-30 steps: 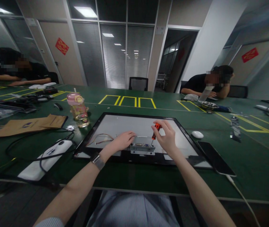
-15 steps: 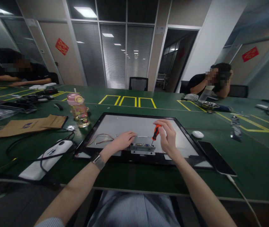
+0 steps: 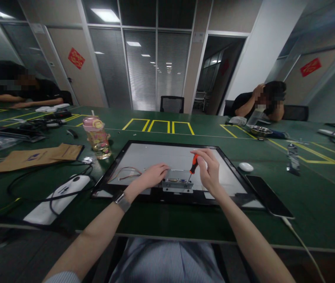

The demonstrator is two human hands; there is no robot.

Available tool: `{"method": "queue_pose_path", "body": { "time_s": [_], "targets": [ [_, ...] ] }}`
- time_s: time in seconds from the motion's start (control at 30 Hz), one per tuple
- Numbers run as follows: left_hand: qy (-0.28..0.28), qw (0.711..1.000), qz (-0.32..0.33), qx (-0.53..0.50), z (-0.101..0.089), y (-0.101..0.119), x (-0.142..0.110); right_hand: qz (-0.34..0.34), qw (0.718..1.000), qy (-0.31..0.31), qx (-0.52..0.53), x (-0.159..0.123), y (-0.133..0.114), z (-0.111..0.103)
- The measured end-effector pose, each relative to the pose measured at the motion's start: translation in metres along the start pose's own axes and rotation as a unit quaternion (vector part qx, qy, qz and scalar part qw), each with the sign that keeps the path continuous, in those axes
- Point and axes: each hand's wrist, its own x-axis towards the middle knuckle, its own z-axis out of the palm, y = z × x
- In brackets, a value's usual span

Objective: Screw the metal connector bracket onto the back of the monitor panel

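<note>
A screwdriver (image 3: 194, 164) with an orange and black handle leans slightly, its tip at the right end of a silver metal bracket (image 3: 178, 188). My right hand (image 3: 210, 169) is closed on the handle with thumb and fingers. The bracket carries connector ports and lies on the near edge of a large flat panel (image 3: 138, 153), pale grey with a black frame. At the bracket's left end, my left hand (image 3: 155, 175) rests with its fingers together and bent over it; the fingertips are partly hidden. Thin wires (image 3: 126, 169) run out left of this hand.
A drink bottle (image 3: 97, 137), a brown paper envelope (image 3: 37, 157) and a white power strip (image 3: 57, 200) with black cables are on the left. A white mouse-like object (image 3: 246, 167) and a phone (image 3: 269, 196) on a cable lie right. People sit across the table.
My right hand's grip on the screwdriver has shifted, with the thumb moved right and more of the handle showing. My left hand and the panel have stayed put. The person at right raised a hand headward.
</note>
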Motion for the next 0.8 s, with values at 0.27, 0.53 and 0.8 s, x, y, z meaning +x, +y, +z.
{"method": "queue_pose_path", "body": {
  "time_s": [0.27, 0.53, 0.8],
  "targets": [
    [0.001, 1.000, -0.001, -0.001, 0.0025, -0.0028, 0.0004, 0.020, 0.999, -0.029, 0.033, 0.0013, -0.0038, 0.0048],
    [-0.005, 1.000, -0.001, -0.002, 0.0002, -0.0013, 0.0003, -0.013, 0.998, -0.042, 0.053, -0.0028, -0.0062, 0.0006],
    [-0.008, 1.000, -0.008, 0.000, -0.0022, 0.0028, -0.0003, -0.001, 0.999, -0.028, 0.031, 0.0010, -0.0052, 0.0016]
  ]
}}
